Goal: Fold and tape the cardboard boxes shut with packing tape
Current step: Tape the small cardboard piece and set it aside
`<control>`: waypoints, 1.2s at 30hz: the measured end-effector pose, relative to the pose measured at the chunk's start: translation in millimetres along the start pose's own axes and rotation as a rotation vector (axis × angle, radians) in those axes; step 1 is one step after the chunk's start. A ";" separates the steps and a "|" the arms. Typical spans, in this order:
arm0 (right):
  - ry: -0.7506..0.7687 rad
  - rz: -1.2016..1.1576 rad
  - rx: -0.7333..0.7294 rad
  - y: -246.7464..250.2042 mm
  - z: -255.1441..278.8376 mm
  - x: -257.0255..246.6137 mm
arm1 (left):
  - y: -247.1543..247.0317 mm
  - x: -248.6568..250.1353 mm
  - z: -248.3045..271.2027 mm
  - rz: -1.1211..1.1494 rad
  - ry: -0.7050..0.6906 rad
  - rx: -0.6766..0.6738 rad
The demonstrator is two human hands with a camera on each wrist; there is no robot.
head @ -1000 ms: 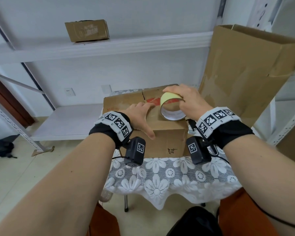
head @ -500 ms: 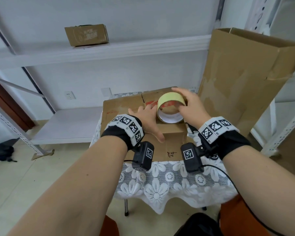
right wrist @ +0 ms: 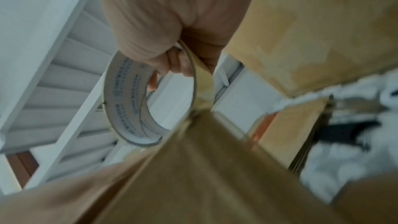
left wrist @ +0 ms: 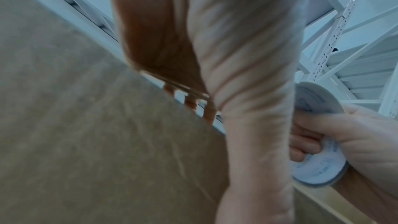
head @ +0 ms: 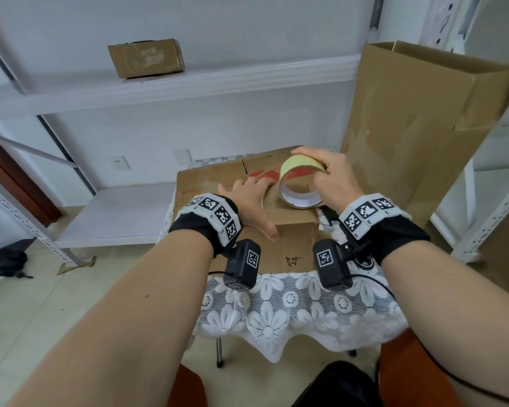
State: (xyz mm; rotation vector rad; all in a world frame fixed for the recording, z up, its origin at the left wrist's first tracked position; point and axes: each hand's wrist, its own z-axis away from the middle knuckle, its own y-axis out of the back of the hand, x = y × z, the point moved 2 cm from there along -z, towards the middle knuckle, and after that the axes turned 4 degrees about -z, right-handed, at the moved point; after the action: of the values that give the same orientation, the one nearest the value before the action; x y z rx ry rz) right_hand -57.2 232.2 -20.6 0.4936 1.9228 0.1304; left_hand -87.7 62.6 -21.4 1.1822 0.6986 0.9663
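Note:
A brown cardboard box (head: 215, 183) with folded top flaps stands on a small table covered by white lace (head: 276, 312). My left hand (head: 247, 195) lies flat on the box top, fingers straight, thumb over the front edge. My right hand (head: 332, 177) grips a yellow-green roll of packing tape (head: 298, 183) standing on edge on the right part of the box top. In the right wrist view the tape roll (right wrist: 129, 101) touches the box edge (right wrist: 193, 168), fingers through its core. The left wrist view shows the box side (left wrist: 86, 125) and tape roll (left wrist: 316, 164).
A tall open cardboard box (head: 423, 124) stands close on the right behind the table. A small box (head: 146, 58) sits on the upper white shelf (head: 188, 83). White metal racks (head: 488, 218) flank both sides. Tiled floor (head: 27, 312) lies to the left.
My right hand has tipped and shifted the tape roll slightly right and back on the box top. My left hand stays flat on the box.

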 end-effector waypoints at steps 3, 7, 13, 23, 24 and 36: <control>0.023 0.073 -0.029 12.8 2.7 -1.9 | 0.6 1.0 -1.7 0.004 -0.006 -0.001; 0.055 0.188 -0.075 16.9 1.5 -2.6 | -0.4 -0.2 -1.2 0.003 -0.002 0.006; 0.086 0.327 -0.103 26.0 2.1 -4.7 | 0.5 1.5 -3.2 -0.023 -0.002 -0.006; 0.141 0.372 -0.129 21.3 -2.0 -4.4 | -1.2 35.9 -17.2 -0.039 -0.076 0.096; 0.118 0.347 -0.112 21.4 -1.1 -2.9 | -2.0 35.6 -18.6 -0.025 -0.075 0.104; -0.089 0.019 0.100 18.7 1.3 19.8 | -0.1 29.2 -16.7 -0.014 -0.063 0.083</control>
State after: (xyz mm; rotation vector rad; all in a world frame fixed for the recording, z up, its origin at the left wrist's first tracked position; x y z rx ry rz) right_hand -57.1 256.9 -32.2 0.5755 1.8440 0.0236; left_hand -89.3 96.1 -24.8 1.2734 0.7010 0.8921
